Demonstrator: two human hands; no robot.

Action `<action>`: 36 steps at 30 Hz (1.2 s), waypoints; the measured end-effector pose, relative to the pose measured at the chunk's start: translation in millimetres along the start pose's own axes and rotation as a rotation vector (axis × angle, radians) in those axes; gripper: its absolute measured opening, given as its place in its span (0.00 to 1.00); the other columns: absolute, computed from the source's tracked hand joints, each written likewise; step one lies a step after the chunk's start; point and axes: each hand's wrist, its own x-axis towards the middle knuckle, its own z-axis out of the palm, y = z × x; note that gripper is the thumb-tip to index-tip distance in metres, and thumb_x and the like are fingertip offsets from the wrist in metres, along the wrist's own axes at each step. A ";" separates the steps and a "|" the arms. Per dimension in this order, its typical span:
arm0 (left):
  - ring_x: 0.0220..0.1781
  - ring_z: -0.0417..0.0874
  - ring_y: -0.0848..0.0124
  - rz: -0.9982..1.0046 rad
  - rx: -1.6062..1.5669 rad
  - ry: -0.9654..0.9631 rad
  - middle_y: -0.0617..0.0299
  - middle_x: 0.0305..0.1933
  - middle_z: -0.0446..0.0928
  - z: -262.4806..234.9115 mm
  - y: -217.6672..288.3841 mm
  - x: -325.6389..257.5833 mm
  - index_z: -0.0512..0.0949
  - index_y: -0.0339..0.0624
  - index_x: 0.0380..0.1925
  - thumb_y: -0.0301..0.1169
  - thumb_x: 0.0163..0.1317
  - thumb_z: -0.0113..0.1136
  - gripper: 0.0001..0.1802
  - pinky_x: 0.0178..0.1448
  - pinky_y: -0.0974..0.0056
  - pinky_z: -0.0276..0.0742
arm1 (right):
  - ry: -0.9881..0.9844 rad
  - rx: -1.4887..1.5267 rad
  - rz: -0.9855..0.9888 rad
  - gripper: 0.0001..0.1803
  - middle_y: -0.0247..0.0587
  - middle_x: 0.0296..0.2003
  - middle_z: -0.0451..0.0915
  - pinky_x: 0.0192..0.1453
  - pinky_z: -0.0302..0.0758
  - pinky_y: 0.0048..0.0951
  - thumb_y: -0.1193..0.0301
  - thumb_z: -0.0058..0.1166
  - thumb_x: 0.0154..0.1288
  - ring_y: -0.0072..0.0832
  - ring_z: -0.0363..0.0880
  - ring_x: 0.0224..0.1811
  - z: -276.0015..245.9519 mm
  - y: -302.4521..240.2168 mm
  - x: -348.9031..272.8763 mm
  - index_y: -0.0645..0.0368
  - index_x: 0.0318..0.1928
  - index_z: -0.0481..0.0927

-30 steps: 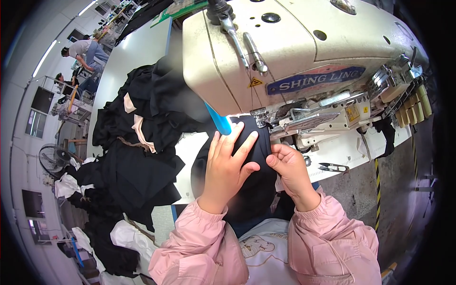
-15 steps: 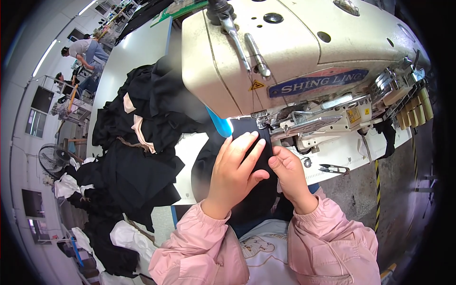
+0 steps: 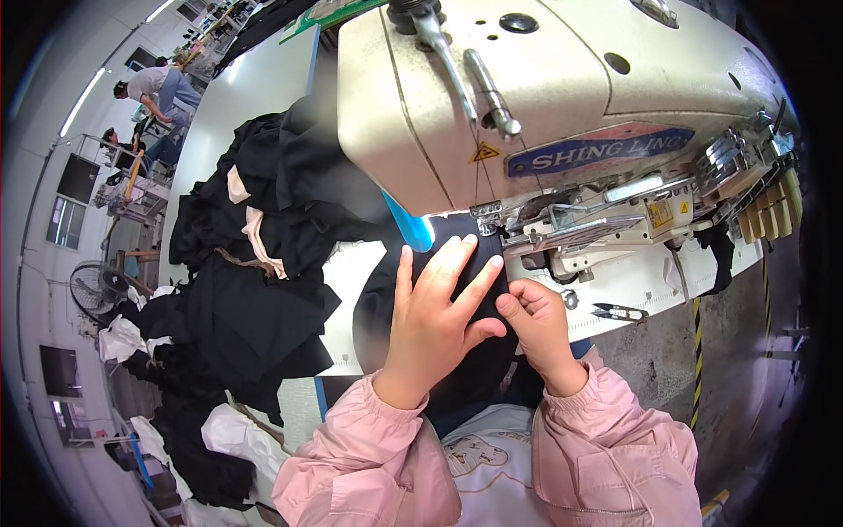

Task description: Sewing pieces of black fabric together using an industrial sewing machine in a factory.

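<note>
Black fabric [image 3: 479,356] runs from under the presser foot [image 3: 486,216] of a cream sewing machine [image 3: 492,97] down toward my lap. My left hand [image 3: 439,307] lies on it with fingers spread, the fingertips just short of the foot and near a blue piece [image 3: 413,230] lit by the machine lamp. At the fabric's right edge my right hand [image 3: 537,325] is closed, thumb against the bent forefinger, pinching the cloth edge. The underside of that grip is hidden. Threads come down from the machine head to the needle area, whose detail is too small to tell.
A large heap of black cloth pieces [image 3: 255,307] with pale strips covers the table's left side. Black thread snips [image 3: 620,312] lie at the right table edge. White cloth [image 3: 241,443] hangs at lower left. A fan [image 3: 97,292] and a bending person [image 3: 158,92] are farther left.
My right hand has slid slightly down along the fabric edge. The left fingers have spread a little wider on the cloth. The view has shifted slightly.
</note>
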 end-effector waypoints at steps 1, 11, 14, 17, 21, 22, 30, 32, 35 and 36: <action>0.71 0.72 0.58 -0.001 0.000 0.000 0.57 0.69 0.71 0.4 -0.7 -0.1 0.76 0.57 0.65 0.61 0.57 0.59 0.38 0.78 0.37 0.51 | -0.001 0.000 0.001 0.10 0.16 0.23 0.69 0.26 0.53 0.15 0.67 0.62 0.73 0.06 0.58 0.24 0.7 1.7 -0.1 0.61 0.38 0.80; 0.71 0.71 0.57 0.000 -0.026 -0.023 0.55 0.71 0.70 -0.3 -9.7 6.7 0.76 0.60 0.66 0.60 0.53 0.62 0.39 0.77 0.31 0.49 | 0.080 0.006 -0.090 0.11 0.16 0.22 0.69 0.26 0.52 0.16 0.66 0.62 0.73 0.06 0.58 0.24 9.8 4.7 6.1 0.63 0.39 0.81; 0.70 0.72 0.56 0.011 -0.053 -0.040 0.54 0.72 0.69 -2.0 -15.3 10.5 0.76 0.62 0.66 0.60 0.52 0.62 0.40 0.77 0.30 0.49 | 0.086 0.004 -0.107 0.11 0.17 0.21 0.69 0.26 0.53 0.16 0.66 0.61 0.73 0.06 0.58 0.23 10.3 7.4 9.2 0.62 0.39 0.81; 0.70 0.72 0.53 0.034 -0.057 -0.036 0.52 0.71 0.70 -3.7 -16.9 12.9 0.77 0.61 0.65 0.62 0.52 0.61 0.39 0.75 0.34 0.53 | 0.091 -0.002 -0.122 0.11 0.17 0.22 0.70 0.27 0.54 0.16 0.66 0.61 0.73 0.06 0.59 0.24 10.7 7.5 12.6 0.62 0.39 0.81; 0.69 0.72 0.52 0.140 0.003 0.086 0.54 0.65 0.73 1.3 -11.6 3.2 0.79 0.55 0.63 0.66 0.59 0.52 0.39 0.74 0.38 0.56 | 0.095 0.022 -0.146 0.10 0.18 0.23 0.72 0.28 0.56 0.15 0.67 0.60 0.74 0.06 0.61 0.25 14.6 5.9 14.3 0.62 0.39 0.81; 0.69 0.72 0.52 0.141 0.002 0.086 0.54 0.65 0.73 3.4 -9.1 0.8 0.79 0.55 0.63 0.66 0.59 0.52 0.39 0.74 0.38 0.56 | 0.097 0.020 -0.146 0.10 0.18 0.23 0.72 0.28 0.56 0.15 0.67 0.60 0.74 0.06 0.61 0.25 14.4 5.0 13.7 0.62 0.39 0.81; 0.73 0.69 0.57 0.029 -0.022 0.003 0.56 0.69 0.70 2.7 -5.0 -3.1 0.76 0.57 0.66 0.61 0.58 0.58 0.38 0.77 0.38 0.54 | 0.102 -0.038 -0.128 0.11 0.20 0.26 0.74 0.29 0.58 0.15 0.67 0.59 0.74 0.07 0.62 0.26 12.5 6.3 11.9 0.63 0.41 0.82; 0.73 0.69 0.57 0.024 -0.017 -0.008 0.56 0.70 0.70 1.1 -5.6 -1.8 0.76 0.58 0.66 0.61 0.57 0.58 0.38 0.77 0.36 0.53 | 0.103 -0.025 -0.140 0.11 0.20 0.26 0.74 0.30 0.58 0.15 0.66 0.59 0.74 0.07 0.63 0.27 15.4 3.0 13.2 0.63 0.41 0.82; 0.74 0.69 0.56 0.011 -0.024 -0.022 0.56 0.71 0.69 -0.4 -5.7 1.6 0.76 0.59 0.66 0.60 0.55 0.60 0.39 0.77 0.34 0.52 | 0.103 -0.026 -0.152 0.11 0.20 0.27 0.75 0.32 0.60 0.15 0.66 0.59 0.75 0.08 0.65 0.29 14.4 1.8 13.6 0.63 0.41 0.82; 0.74 0.69 0.56 0.009 -0.023 -0.025 0.56 0.72 0.69 -1.0 -5.9 2.8 0.76 0.59 0.66 0.60 0.54 0.61 0.39 0.77 0.34 0.51 | 0.101 -0.038 -0.151 0.11 0.21 0.28 0.76 0.33 0.62 0.15 0.66 0.59 0.75 0.08 0.66 0.30 14.1 1.6 13.5 0.63 0.42 0.82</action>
